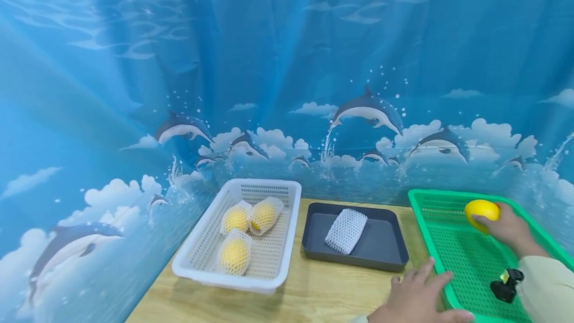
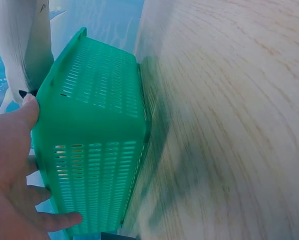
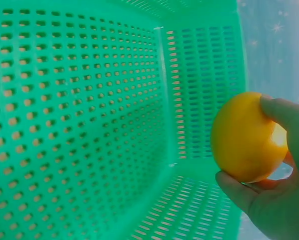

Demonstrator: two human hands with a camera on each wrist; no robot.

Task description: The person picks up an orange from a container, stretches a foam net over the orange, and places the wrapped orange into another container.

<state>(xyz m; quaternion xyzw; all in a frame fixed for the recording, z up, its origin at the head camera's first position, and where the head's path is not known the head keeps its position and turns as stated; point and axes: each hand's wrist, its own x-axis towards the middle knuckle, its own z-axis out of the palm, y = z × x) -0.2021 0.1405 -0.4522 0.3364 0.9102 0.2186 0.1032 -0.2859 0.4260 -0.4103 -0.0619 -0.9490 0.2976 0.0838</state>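
Observation:
My right hand [image 1: 511, 231] holds a smooth, round yellow fruit [image 1: 482, 216] over the far part of the green basket [image 1: 466, 253]. In the right wrist view the fruit [image 3: 247, 137] sits between thumb and fingers, high against the basket's wall. My left hand [image 1: 414, 295] is at the basket's near left side with fingers spread. The left wrist view has its thumb at the basket's rim [image 2: 54, 75] and its other fingers along the outer wall. A white foam net sleeve [image 1: 346, 231] lies in the dark grey tray [image 1: 385, 238], beyond the left hand.
A white basket [image 1: 273, 258] on the left contains three yellow fruits [image 1: 235, 255] in white foam nets. The tray stands between the two baskets on the wooden table [image 1: 323, 288]. Behind hangs a blue curtain [image 1: 287, 64] printed with dolphins.

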